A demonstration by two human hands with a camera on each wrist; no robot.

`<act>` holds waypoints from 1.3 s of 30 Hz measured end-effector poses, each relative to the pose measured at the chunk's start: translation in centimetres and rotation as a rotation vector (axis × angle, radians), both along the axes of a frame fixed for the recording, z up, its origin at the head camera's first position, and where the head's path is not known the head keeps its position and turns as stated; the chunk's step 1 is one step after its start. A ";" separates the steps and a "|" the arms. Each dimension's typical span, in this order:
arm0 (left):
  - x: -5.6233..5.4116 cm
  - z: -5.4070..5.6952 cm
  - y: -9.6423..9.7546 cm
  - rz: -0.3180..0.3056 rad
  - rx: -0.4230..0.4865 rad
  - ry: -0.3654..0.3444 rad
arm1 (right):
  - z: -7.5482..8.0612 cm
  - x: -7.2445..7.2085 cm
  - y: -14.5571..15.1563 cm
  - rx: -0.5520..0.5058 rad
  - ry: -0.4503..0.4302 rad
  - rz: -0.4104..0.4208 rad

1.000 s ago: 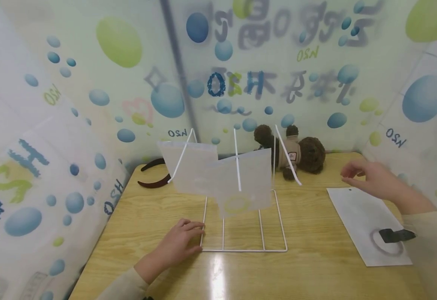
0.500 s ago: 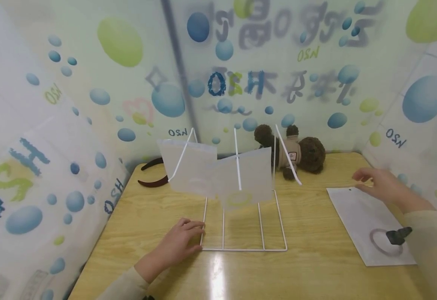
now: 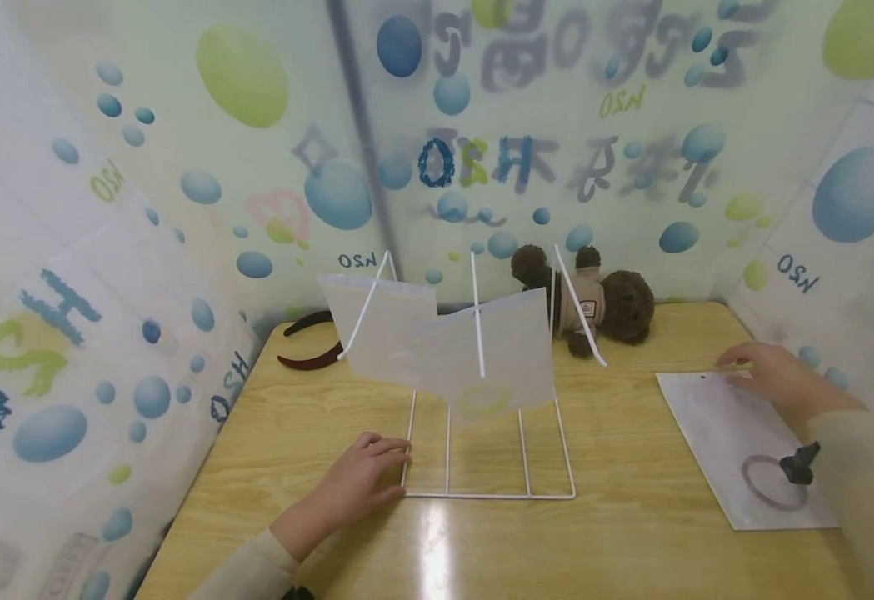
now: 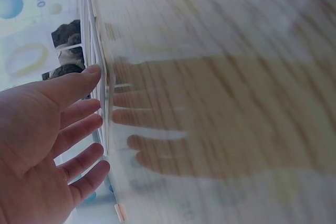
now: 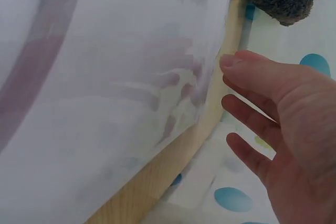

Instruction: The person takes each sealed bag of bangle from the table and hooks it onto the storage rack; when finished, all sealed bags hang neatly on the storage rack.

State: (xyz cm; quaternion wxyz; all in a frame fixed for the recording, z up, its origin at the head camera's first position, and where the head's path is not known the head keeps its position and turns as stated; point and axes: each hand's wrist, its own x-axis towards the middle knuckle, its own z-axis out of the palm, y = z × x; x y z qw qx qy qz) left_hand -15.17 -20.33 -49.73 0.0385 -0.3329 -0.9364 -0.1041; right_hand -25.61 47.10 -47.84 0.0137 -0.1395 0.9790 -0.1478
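Observation:
A white wire rack [image 3: 492, 497] stands mid-table, with two flat whitish plastic bags hanging from its arms: a left bag [image 3: 384, 333] and a right bag [image 3: 507, 350] with a yellow ring mark. My left hand [image 3: 354, 483] rests at the left side of the rack's base. Its fingers are extended against the wire in the left wrist view, where the palm [image 4: 31, 135] faces the camera. My right hand [image 3: 781, 379] is over the upper edge of another flat white bag [image 3: 721, 450] with a brownish ring. In the right wrist view its thumb and fingers [image 5: 252, 114] are apart, beside the bag's edge.
A brown plush toy [image 3: 624, 307] lies at the back behind the rack. Dark curved horn-like pieces [image 3: 312, 360] lie at the back left. Patterned wall sheets [image 3: 257, 208] enclose the wooden table [image 3: 272, 450] at the back and sides.
My right hand has moved right and slightly down, to the upper edge of the bag on the right. My left hand has stayed at the rack's base. The hanging bags have swung slightly.

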 end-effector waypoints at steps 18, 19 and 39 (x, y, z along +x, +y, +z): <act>0.1 0.3 0.1 0.008 -0.010 -0.013 | -1.6 -0.7 1.8 -0.063 -0.142 -0.121; 0.1 0.3 0.1 0.008 -0.012 -0.013 | -1.7 -0.8 1.9 -0.062 -0.144 -0.132; 0.2 0.5 0.2 0.005 0.002 -0.014 | 0.9 0.8 0.9 0.002 -0.083 -0.161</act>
